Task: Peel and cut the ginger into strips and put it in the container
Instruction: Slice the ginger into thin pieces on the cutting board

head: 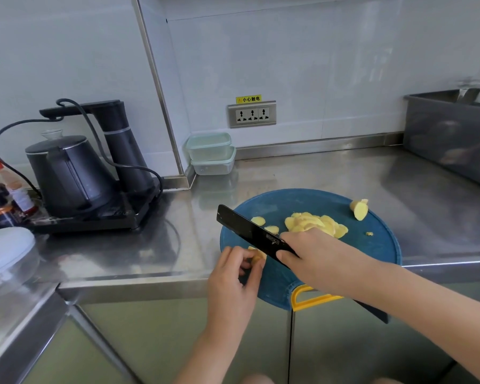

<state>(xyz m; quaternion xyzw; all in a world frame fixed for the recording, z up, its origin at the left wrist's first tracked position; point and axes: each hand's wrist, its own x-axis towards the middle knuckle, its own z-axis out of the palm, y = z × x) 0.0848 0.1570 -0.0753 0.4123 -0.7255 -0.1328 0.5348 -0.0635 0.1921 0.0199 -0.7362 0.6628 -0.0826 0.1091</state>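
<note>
A round blue cutting board with a yellow handle lies on the steel counter. On it sits a pile of peeled ginger slices, two loose slices to its left, and an uncut ginger chunk at the far right. My right hand grips a black knife, blade pointing left over the board. My left hand pinches a small ginger piece at the board's left edge, right beside the blade.
Two stacked clear containers with pale green lids stand in the back corner. A black kettle and its station are at left with sauce bottles. A grey bin stands at right. The counter edge runs below my hands.
</note>
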